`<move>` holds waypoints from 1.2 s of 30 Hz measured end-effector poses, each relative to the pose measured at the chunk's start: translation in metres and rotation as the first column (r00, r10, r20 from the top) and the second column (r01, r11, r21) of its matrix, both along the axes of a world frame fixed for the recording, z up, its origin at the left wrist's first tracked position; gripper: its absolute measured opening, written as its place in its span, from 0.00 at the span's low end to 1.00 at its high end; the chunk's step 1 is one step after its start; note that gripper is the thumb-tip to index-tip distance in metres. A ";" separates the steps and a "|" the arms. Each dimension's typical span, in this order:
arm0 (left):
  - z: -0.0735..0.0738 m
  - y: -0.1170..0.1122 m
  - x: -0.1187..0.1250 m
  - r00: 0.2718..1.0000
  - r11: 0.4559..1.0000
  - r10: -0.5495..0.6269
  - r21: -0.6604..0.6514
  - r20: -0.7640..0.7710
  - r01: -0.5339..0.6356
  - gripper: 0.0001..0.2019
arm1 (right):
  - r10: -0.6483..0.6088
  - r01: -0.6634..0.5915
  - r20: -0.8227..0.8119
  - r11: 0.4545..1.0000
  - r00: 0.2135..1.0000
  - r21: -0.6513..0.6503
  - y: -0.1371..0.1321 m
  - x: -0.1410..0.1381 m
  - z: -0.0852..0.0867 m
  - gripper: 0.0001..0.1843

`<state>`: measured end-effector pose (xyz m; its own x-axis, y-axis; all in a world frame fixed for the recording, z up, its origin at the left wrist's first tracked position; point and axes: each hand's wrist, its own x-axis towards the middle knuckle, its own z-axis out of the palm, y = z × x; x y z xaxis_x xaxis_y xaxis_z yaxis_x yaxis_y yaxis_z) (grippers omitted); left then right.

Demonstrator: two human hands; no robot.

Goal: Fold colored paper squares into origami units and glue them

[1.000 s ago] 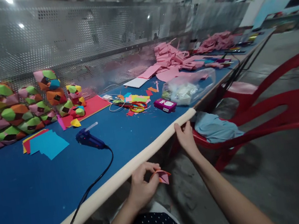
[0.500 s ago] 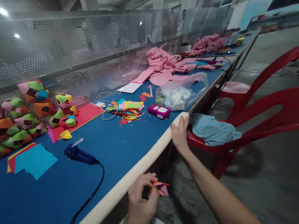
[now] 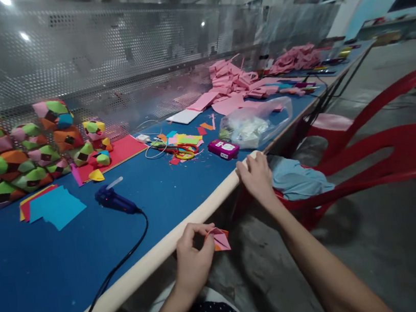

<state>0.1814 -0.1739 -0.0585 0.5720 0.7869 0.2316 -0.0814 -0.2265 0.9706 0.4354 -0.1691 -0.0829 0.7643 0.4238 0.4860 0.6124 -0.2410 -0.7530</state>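
Observation:
My left hand (image 3: 195,255) pinches a small piece of folded paper (image 3: 222,241), pink inside with orange at its outer edges, in front of the table edge. Farther along that edge, my right hand (image 3: 258,182) curls its fingers over the end of a long cream edging roll (image 3: 197,217), with the thumb side toward the table. On the blue table (image 3: 167,198) lies a dark blue glue gun (image 3: 119,200) with a pale nozzle end, its black cord running over the edging. Blue, red and yellow paper sheets (image 3: 58,205) are stacked left of it.
Stacked multicoloured folded-paper shapes (image 3: 7,161) line the back left. Scissors (image 3: 182,152) lie among paper scraps, near a purple box (image 3: 223,149) and a clear plastic bag (image 3: 254,126). Pink paper (image 3: 231,83) is heaped beyond. A red chair (image 3: 386,154) with light blue cloth (image 3: 298,177) stands right.
My left hand has risen a little with the folded paper, which is now turned to show more pink. My right hand's fingers have bent more over the edging. The view has shifted slightly.

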 end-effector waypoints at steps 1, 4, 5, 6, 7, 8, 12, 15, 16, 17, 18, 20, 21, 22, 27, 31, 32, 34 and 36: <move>0.002 0.000 0.000 1.000 0.999 0.002 -0.039 0.016 -0.001 0.04 | 0.015 -0.014 0.050 1.000 0.999 -0.014 0.003 -0.008 -0.001 0.30; 0.007 -0.001 0.000 0.997 0.985 0.003 -0.170 0.074 0.009 0.05 | 0.086 -0.079 0.155 0.995 0.984 -0.055 0.014 -0.026 -0.006 0.26; 0.009 -0.002 0.001 0.996 0.977 0.006 -0.215 0.094 0.014 0.06 | 0.102 -0.091 0.175 0.993 0.979 -0.069 0.016 -0.027 -0.007 0.25; 0.012 -0.002 0.001 0.993 0.967 0.017 -0.256 0.115 0.013 0.07 | 0.113 -0.099 0.187 0.992 0.976 -0.082 0.016 -0.028 -0.007 0.25; 0.014 -0.002 0.001 0.991 0.957 0.032 -0.290 0.132 0.008 0.07 | 0.126 -0.109 0.195 0.989 0.973 -0.096 0.015 -0.028 -0.007 0.24; 0.016 -0.002 0.002 0.988 0.949 0.054 -0.317 0.146 -0.005 0.07 | 0.141 -0.121 0.200 0.987 0.970 -0.109 0.013 -0.028 -0.007 0.24; 0.017 -0.001 0.001 0.972 0.915 0.103 -0.402 0.213 -0.009 0.08 | 0.190 -0.170 0.294 0.981 0.937 -0.091 0.003 -0.053 -0.009 0.25; 0.011 -0.004 -0.001 0.961 0.907 0.108 -0.420 0.256 0.010 0.09 | 0.395 -0.336 0.368 0.917 0.841 -0.217 -0.001 -0.084 -0.013 0.24; 0.008 -0.007 -0.003 0.958 0.914 0.107 -0.406 0.266 0.011 0.09 | 0.434 -0.365 0.399 0.899 0.807 -0.241 -0.002 -0.092 -0.014 0.23; 0.004 -0.010 -0.006 0.957 0.921 0.107 -0.389 0.271 0.007 0.09 | 0.461 -0.383 0.411 0.886 0.787 -0.261 -0.002 -0.096 -0.014 0.23; 0.000 -0.015 -0.010 0.960 0.929 0.111 -0.371 0.256 -0.008 0.08 | 0.467 -0.391 0.419 0.884 0.779 -0.257 -0.002 -0.099 -0.013 0.24; -0.010 -0.025 -0.024 0.977 0.949 0.116 -0.310 0.181 -0.055 0.05 | 0.512 -0.434 0.419 0.859 0.750 -0.272 -0.004 -0.099 -0.009 0.23; -0.015 -0.031 -0.034 0.982 0.964 0.129 -0.247 0.135 -0.092 0.05 | 0.539 -0.460 0.407 0.842 0.738 -0.281 -0.005 -0.098 -0.006 0.23; -0.020 -0.036 -0.046 0.986 0.976 0.143 -0.177 0.080 -0.127 0.04 | 0.562 -0.487 0.394 0.827 0.727 -0.280 -0.008 -0.098 -0.002 0.23; -0.042 -0.053 -0.129 0.986 0.960 0.150 0.248 -0.066 -0.129 0.04 | 0.578 -0.599 0.406 0.796 0.708 -0.088 -0.025 -0.133 0.009 0.22; -0.039 -0.065 -0.187 0.936 0.949 0.233 0.274 -0.263 -0.159 0.07 | 0.841 -0.825 0.354 0.506 0.408 -0.251 -0.024 -0.195 0.002 0.19; -0.035 -0.069 -0.197 0.930 0.954 0.238 0.246 -0.279 -0.170 0.07 | 0.886 -0.845 0.329 0.430 0.327 -0.318 -0.020 -0.210 0.000 0.21; -0.024 -0.075 -0.214 0.938 0.960 0.252 0.187 -0.238 -0.210 0.07 | 0.905 -0.847 0.342 0.377 0.252 -0.374 -0.011 -0.235 -0.002 0.27; -0.011 -0.076 -0.226 0.948 0.957 0.278 0.130 -0.155 -0.259 0.07 | 0.881 -0.831 0.395 0.412 0.259 -0.374 -0.004 -0.248 0.000 0.32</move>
<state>-0.0443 -0.2502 -0.0698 0.3808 0.8927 0.2408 0.1605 -0.3203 0.9336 0.1876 -0.1726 -0.0828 -0.3934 0.7358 0.5512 0.7297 0.6146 -0.2997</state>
